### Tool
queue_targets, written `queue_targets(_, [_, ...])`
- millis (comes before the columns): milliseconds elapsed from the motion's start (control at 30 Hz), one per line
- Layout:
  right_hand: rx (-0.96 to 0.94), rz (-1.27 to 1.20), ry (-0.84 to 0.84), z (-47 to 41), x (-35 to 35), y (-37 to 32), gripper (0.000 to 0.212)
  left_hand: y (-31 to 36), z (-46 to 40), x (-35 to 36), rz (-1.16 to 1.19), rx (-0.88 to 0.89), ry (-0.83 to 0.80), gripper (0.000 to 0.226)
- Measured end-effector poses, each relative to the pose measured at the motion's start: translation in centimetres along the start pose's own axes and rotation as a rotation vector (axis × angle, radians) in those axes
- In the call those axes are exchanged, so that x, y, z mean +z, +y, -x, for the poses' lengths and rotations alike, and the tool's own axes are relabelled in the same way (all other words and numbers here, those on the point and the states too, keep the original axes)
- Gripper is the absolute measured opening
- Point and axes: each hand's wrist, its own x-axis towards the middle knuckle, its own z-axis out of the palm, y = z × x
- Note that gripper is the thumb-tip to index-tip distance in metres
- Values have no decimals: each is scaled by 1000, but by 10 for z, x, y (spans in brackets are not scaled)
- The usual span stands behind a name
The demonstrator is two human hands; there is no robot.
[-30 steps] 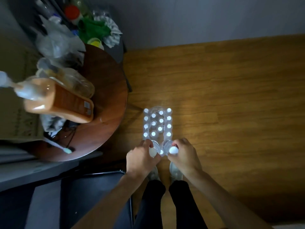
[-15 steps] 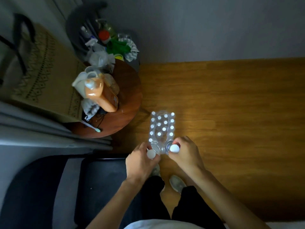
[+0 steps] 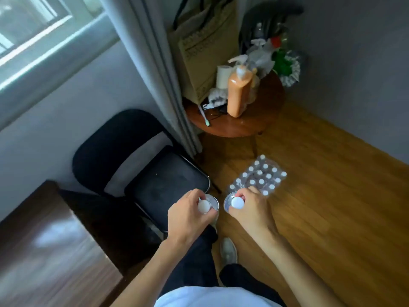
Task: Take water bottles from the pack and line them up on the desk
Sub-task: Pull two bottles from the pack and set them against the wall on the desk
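Left of the pack (image 3: 257, 177): left hand (image 3: 188, 214) curled round the neck of one white-capped bottle (image 3: 204, 206), above the black chair (image 3: 155, 173). Just beside the pack's near end: right hand (image 3: 250, 209) gripping a second bottle (image 3: 236, 203). Pack itself on the wooden floor (image 3: 332, 196).

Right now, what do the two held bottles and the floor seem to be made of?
Left bottle and right bottle: probably clear glossy plastic, see-through shoulders, white matte caps. Floor: wood or wood-look laminate, plank seams, grain, soft sheen; which one I cannot tell.
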Motion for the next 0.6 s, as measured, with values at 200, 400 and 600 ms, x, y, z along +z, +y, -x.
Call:
queue_targets(200, [-220, 133, -113, 34, 24, -59, 25, -44, 73, -34, 103, -175, 226, 24])
queue_targets(400, [-408, 174, -273, 83, 64, -116, 23, -104, 157, -61, 191, -344, 444, 21])
queue_targets(600, [-604, 213, -432, 155, 109, -177, 22, -172, 261, -80, 204, -543, 581, 30])
